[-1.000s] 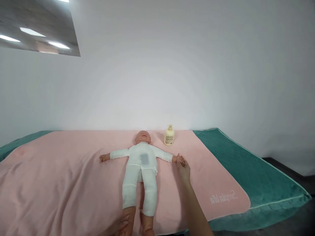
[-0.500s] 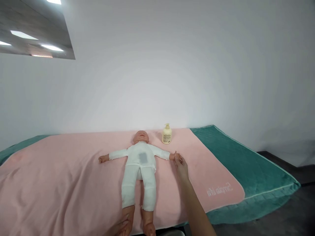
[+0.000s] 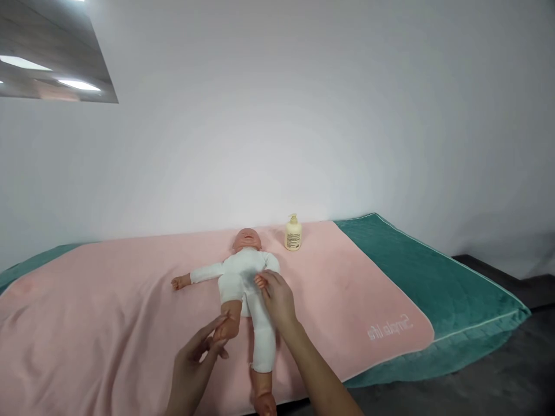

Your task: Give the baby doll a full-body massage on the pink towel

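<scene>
A baby doll (image 3: 236, 266) with a white cloth body lies on its back, head toward the wall. My left hand (image 3: 197, 355) is closed around the foot of the doll's leg on the left, which is bent up toward its belly. With my right hand (image 3: 276, 297) I grip the doll's hand on the right side, drawn in over its chest and belly. My right fingers partly hide that arm and the grey patch on the chest. The doll's other leg lies straight, and its other arm stretches out to the left.
A cream pump bottle (image 3: 293, 234) stands upright to the right of the doll's head. Beneath lies a pink blanket (image 3: 347, 294) over a green cover (image 3: 411, 277). Behind rises a white wall (image 3: 277, 115).
My right hand has brought the doll's hand inward from the right onto its body. My left hand has lifted the doll's foot, bending that leg up toward the belly.
</scene>
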